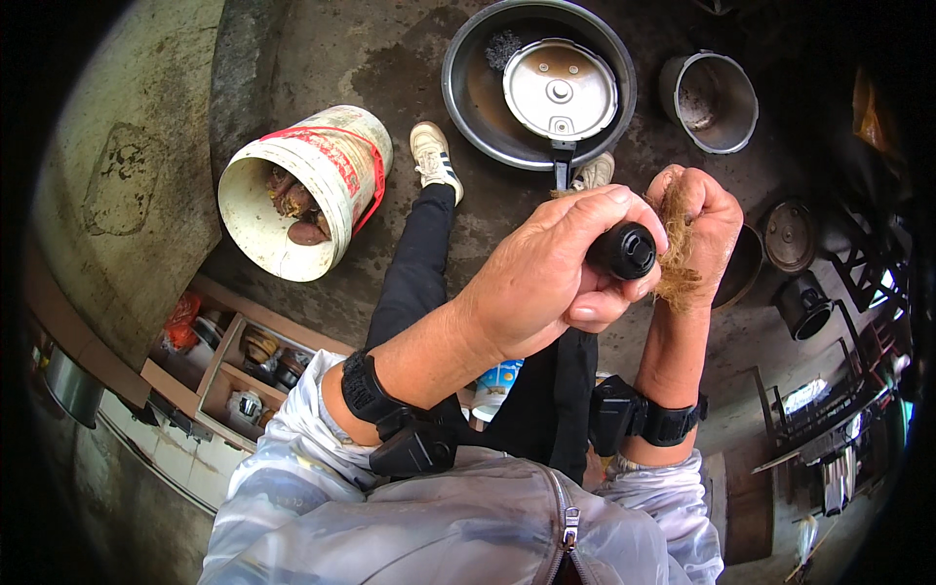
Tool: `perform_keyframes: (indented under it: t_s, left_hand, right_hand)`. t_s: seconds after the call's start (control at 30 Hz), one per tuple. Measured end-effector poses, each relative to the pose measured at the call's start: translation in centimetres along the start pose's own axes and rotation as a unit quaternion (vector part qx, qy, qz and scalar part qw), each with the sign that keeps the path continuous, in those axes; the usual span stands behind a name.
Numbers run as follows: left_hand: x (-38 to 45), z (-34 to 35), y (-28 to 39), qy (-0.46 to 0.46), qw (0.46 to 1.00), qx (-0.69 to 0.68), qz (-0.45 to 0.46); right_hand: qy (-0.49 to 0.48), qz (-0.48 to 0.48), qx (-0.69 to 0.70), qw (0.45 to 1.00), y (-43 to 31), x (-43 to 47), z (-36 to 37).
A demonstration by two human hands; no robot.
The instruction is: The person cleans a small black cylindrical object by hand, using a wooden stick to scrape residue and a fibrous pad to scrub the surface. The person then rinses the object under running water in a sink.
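My left hand (537, 267) is closed around a short black cylindrical part (621, 251) with a round, recessed end facing up. Whether it belongs to a larger thing is hidden by the fingers. Beside it, my right hand (706, 219) grips a wad of brown fibrous scrubber (676, 248) that hangs below the fist against the black part. Beyond the hands, a metal basin (457, 110) holds brownish water and a pressure cooker lid (526, 95). The lid's black handle (562, 164) reaches over the rim towards my left hand. A steel wool pad (503, 50) lies inside the basin.
A white bucket (281, 245) lies on its side, with reddish-brown tubers (296, 201) inside. An aluminium pot (742, 102) stands right of the basin. Farther right are a round lid (788, 234) and a dark vessel (803, 307). An open drawer (219, 358) is at the left.
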State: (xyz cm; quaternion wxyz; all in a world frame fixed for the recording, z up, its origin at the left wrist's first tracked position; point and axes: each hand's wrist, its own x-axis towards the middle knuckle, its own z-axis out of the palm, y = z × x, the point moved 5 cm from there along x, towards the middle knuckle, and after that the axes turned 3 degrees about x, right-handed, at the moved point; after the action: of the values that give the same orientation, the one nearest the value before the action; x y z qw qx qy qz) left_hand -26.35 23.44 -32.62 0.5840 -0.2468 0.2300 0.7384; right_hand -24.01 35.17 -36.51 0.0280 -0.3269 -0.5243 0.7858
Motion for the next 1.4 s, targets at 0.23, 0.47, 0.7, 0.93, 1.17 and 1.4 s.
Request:
perform_keyframes:
  t_s: [0.23, 0.47, 0.7, 0.93, 1.17, 1.4]
  left_hand:
    - [0.1, 0.2, 0.0, -0.031, 0.999, 0.011, 0.011]
    - [-0.1, 0.0, 0.9, 0.005, 0.994, 0.077, 0.071]
    - [-0.7, 0.6, 1.4, 0.178, 0.811, 0.483, 0.278]
    - [-1.1, 1.8, 1.1, 0.148, 0.604, 0.676, 0.396]
    - [0.1, 0.7, 1.2, 0.095, 0.772, 0.583, 0.235]
    - [1.7, -1.5, -0.1, 0.149, 0.875, 0.428, 0.171]
  right_hand:
    - [0.018, 0.002, -0.018, 1.0, 0.4, -0.4, -0.6]
    - [0.019, 0.014, 0.067, 0.997, 0.3, -0.3, -0.5]
    - [0.093, 0.006, -0.044, 0.995, 0.9, -0.9, 0.9]
    - [0.09, 0.032, 0.357, 0.929, 2.5, -0.7, 0.2]
    - [0.139, 0.055, 0.176, 0.973, 1.7, -0.1, 0.2]
    - [0.103, -0.236, -0.279, 0.925, -2.1, -1.1, 2.8]
